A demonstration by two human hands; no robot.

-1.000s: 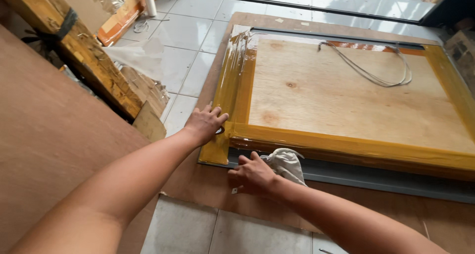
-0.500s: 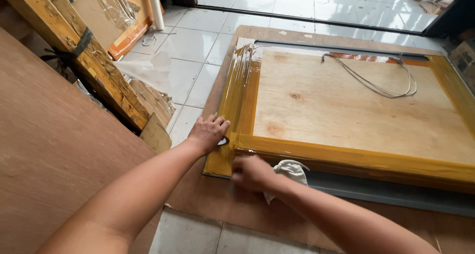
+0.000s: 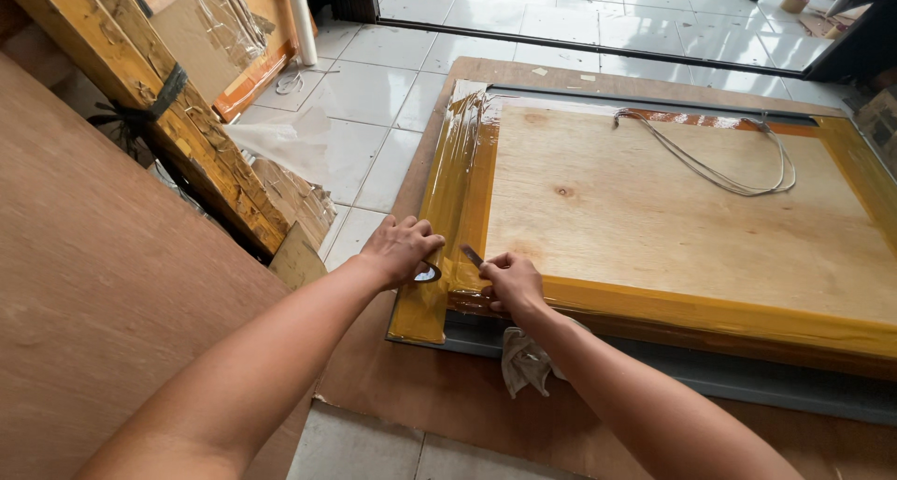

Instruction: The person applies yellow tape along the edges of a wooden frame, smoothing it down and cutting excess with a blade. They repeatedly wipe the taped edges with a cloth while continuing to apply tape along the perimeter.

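Brown plywood sheet [image 3: 84,284]: fills my left side, leaning close to the left forearm.
Wrapped timber beam [image 3: 140,97]: slants across the upper left, bound with a dark strap.
White floor tiles [image 3: 364,97]: the only open room, between the beam and the frame's left edge.
Left hand [image 3: 400,248]: lies palm-down on the loose film strip [image 3: 447,209], fingers spread and released, holding it taut. A small round thing shows under the thumb; I cannot tell what it is.
Film strip: yellow and glossy, running along the frame's left side and overhanging its near corner.
Blade [image 3: 471,255]: thin and dark, its tip pointing toward the left hand.
Right hand [image 3: 510,280]: fingers clenched on the blade, at the near-left corner of the yellow frame [image 3: 654,304].
Doing it well: I judge the cut wants taut film, a shallow blade, and the left thumb kept clear.
Plywood panel [image 3: 673,209]: sits inside the frame, a grey cord [image 3: 719,167] looped at its far edge.
Cloth [image 3: 523,363]: crumpled beneath the right wrist, beside the grey base rail [image 3: 747,386].
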